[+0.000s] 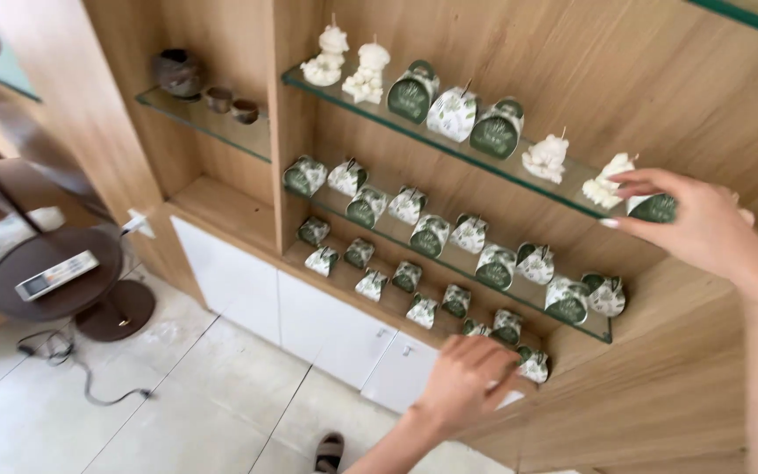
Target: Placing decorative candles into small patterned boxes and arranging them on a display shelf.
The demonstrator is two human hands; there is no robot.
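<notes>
two bare hands at wooden shelving stocked with small green and white gift boxes.

we note the right hand point(704, 224) at the far end of the top glass shelf point(309, 85), its grip pinching a dark green box point(655, 208) that sits just beside a white moulded candle point(605, 183). the left hand point(467, 382) rests on the bottom wooden ledge point(221, 206), fingers curled over the end of the row; we cannot tell whether its grip encloses anything. the top shelf carries four lumpy white candles and four glossy boxes with loop handles. the middle glass shelf point(607, 332) carries twelve boxes, alternating dark green and leaf-printed white. a separate glass shelf holds three brown ceramic pots point(203, 83).
</notes>
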